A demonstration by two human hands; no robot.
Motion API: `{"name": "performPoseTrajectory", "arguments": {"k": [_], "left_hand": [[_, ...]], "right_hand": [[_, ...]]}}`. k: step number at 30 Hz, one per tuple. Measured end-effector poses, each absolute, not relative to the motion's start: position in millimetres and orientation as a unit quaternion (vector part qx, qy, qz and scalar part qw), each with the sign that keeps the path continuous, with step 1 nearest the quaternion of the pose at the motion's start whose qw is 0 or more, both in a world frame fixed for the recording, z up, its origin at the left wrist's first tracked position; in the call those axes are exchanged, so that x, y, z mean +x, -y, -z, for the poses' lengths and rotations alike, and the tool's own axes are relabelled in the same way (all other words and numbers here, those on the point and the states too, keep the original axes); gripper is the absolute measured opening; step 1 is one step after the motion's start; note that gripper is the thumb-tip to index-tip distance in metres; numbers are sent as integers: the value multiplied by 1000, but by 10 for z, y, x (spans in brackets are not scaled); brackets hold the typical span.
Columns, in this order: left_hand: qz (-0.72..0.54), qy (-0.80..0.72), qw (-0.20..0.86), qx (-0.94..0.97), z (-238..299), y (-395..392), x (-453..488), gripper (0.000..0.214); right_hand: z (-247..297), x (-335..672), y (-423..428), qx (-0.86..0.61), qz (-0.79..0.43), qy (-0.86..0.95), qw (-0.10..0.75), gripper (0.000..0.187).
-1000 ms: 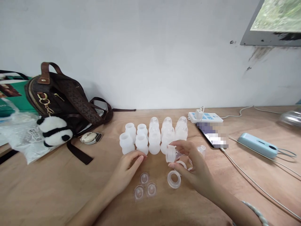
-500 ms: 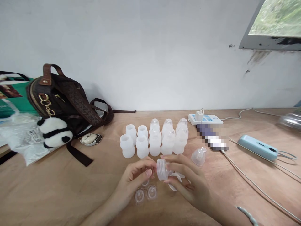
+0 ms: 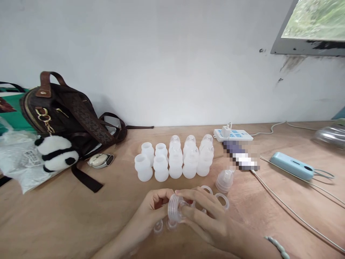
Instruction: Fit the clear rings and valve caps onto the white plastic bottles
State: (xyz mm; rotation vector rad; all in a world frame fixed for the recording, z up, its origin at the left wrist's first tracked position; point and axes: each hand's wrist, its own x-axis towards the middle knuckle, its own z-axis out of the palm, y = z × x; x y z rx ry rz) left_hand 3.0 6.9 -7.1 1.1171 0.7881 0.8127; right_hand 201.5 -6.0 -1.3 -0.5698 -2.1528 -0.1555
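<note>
A clear ribbed screw ring point(image 3: 173, 208) stands on edge between my hands, with what looks like a soft clear teat in it, partly hidden by fingers. My left hand point(image 3: 151, 212) grips the ring's left side. My right hand point(image 3: 210, 219) closes over its right side, fingers pressed at the opening. Just below, loose clear teats point(image 3: 158, 226) lie on the table, partly covered. Several flat rings point(image 3: 222, 200) lie beside and behind my right hand. Farther right stands a clear domed piece with a ribbed base point(image 3: 224, 181).
Milky bottles stand in two rows: open-necked ones point(image 3: 143, 168) at left, ones with clear domed tops point(image 3: 175, 165) at right. A backpack point(image 3: 67, 111), panda plush point(image 3: 58, 153) and earbud case point(image 3: 101, 160) sit left. Power strip point(image 3: 234, 135), light-blue device point(image 3: 291, 165) and cables lie right.
My hands have moved slightly left and down, and the ring now sits between both. My left fingers have closed round it. More flat rings show behind my right hand.
</note>
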Motion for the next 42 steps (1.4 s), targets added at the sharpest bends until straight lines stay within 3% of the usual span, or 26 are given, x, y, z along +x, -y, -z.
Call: {"name": "performPoseTrajectory", "arguments": {"k": [6,8,23,31,34,36,42], "left_hand": [[-328,-321,717,524,-52,-18,49,36],[-315,-317,716,537,-71,-10,40,35],[-279,-280,756,522,-140,36,-49,28],[-326,-242,780,476,-91,-2,-64,34],[-357,-292,722,515,-90,-125,-150,29],[-392,-313,670,548,-114,-220,-231,29],[-365,-383,576,624,-240,-376,-386,29]], "right_hand": [[2,2006,91,-286,-34,865,411,30],[-12,2010,96,-278,-58,868,407,27],[-108,1943,153,-239,-264,796,490,36],[-158,2027,29,-280,-526,570,566,29],[-320,2351,-185,-362,-369,560,648,25],[-394,2645,-331,-436,-253,569,650,29],[-272,3382,-465,-611,-114,629,467,39]]}}
